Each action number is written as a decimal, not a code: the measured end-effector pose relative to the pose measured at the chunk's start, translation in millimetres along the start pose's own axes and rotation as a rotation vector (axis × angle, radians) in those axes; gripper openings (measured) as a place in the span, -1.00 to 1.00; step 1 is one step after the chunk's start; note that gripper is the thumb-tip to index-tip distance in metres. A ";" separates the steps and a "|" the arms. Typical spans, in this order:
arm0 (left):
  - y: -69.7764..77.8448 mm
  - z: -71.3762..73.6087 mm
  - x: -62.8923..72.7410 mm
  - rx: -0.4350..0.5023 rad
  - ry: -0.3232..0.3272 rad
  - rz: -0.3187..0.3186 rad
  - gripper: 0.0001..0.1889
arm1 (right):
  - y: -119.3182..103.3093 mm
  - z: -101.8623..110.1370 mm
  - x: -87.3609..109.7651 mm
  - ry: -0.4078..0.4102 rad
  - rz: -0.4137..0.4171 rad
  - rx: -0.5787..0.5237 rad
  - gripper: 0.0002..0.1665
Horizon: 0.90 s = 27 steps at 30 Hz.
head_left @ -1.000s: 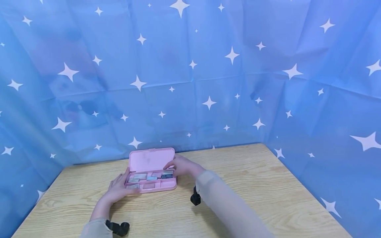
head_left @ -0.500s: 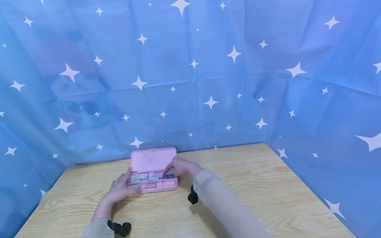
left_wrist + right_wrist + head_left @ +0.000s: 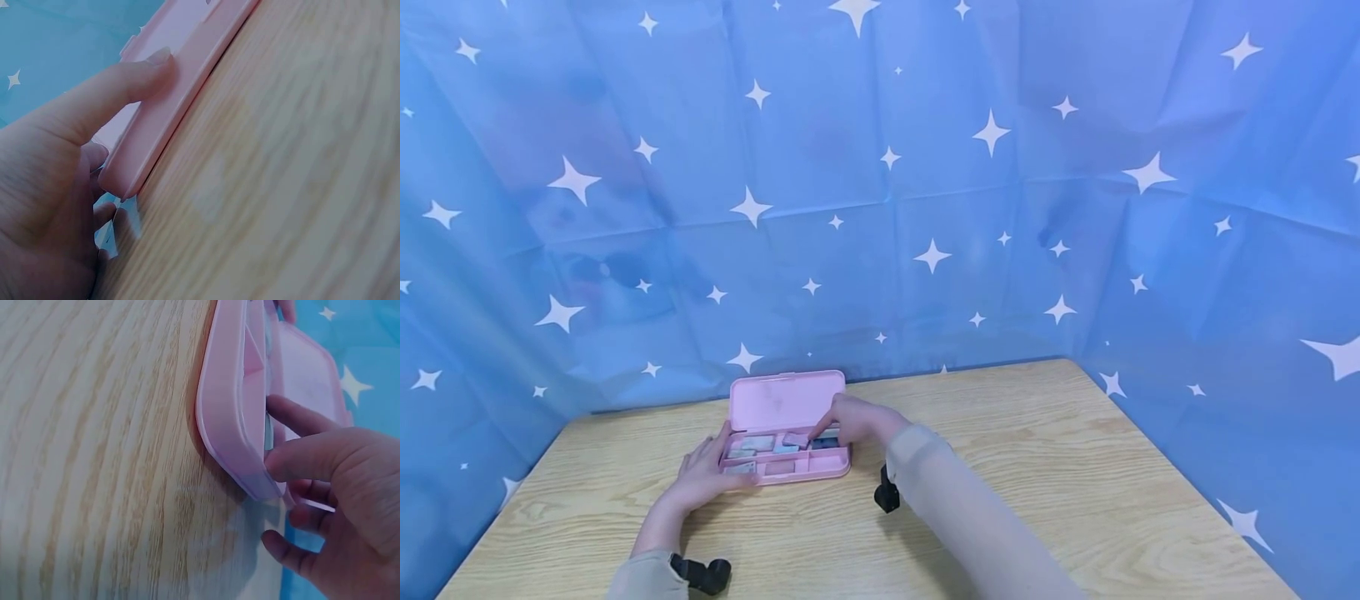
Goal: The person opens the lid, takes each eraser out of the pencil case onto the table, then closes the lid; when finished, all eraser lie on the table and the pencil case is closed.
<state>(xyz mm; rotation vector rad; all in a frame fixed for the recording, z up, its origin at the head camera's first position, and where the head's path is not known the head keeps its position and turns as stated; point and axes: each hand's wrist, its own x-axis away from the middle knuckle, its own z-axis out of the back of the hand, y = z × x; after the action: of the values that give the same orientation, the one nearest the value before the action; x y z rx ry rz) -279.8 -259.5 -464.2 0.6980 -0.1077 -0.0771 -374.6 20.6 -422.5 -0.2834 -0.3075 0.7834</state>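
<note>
A pink pencil case [image 3: 786,402] lies with its lid raised near the table's back edge. Its tray holds several small flat blocks, among them a pale one [image 3: 758,443], a pinkish one [image 3: 795,440] and a dark one [image 3: 824,443]. My left hand [image 3: 698,472] grips the case's left end, thumb [image 3: 147,72] along the front wall and other fingers behind the end. My right hand [image 3: 859,418] reaches in over the right end, index finger [image 3: 300,415] dipping into the rear compartment, thumb [image 3: 294,461] right at the rim. The index fingertip is partly hidden behind the divider.
The wooden table [image 3: 1045,475] stretches out to the right and in front of the case. A blue cloth with white stars [image 3: 880,200] hangs behind it and along the sides. A dark wrist camera [image 3: 702,575] sits at my left wrist, another [image 3: 887,492] at the right.
My right index finger has straightened and shifted slightly left over the blocks. The left hand keeps its grip on the case. The head view has moved a little.
</note>
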 end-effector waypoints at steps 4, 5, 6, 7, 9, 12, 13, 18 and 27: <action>1.8 0.8 0.0 -0.008 -0.001 -0.003 0.29 | 1.3 -0.1 0.4 0.002 0.008 -0.012 -0.27; 2.2 1.0 0.3 -0.007 0.000 -0.005 0.28 | 1.5 -0.3 0.6 0.003 0.008 -0.017 -0.27; 2.5 1.1 0.5 -0.009 0.000 -0.009 0.28 | 1.5 -0.4 0.9 0.002 0.008 -0.025 -0.27; 2.6 1.3 0.6 -0.008 0.001 -0.010 0.28 | 1.4 -0.6 1.1 0.002 0.008 -0.032 -0.28; 2.6 1.4 0.8 -0.008 0.003 -0.013 0.28 | 0.6 -0.8 1.2 0.002 0.007 -0.042 -0.28; 2.6 1.4 1.4 -0.006 0.001 -0.005 0.28 | -0.8 -1.4 0.9 -0.001 0.004 -0.034 -0.27; 2.2 1.4 1.2 -0.006 0.000 -0.002 0.28 | -1.3 -1.3 0.8 -0.002 -0.001 -0.034 -0.26; 1.1 1.5 1.0 -0.009 -0.001 -0.007 0.28 | -2.7 -0.8 1.1 -0.005 -0.019 -0.026 -0.24; 0.7 0.9 0.1 -0.013 -0.008 0.005 0.28 | -3.6 -1.5 2.9 -0.007 -0.032 -0.030 -0.25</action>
<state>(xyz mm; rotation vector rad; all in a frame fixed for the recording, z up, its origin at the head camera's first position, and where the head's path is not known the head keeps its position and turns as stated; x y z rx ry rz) -279.8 -259.5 -463.1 0.6843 -0.1168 -0.0762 -369.8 20.1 -422.0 -0.3035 -0.3297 0.7485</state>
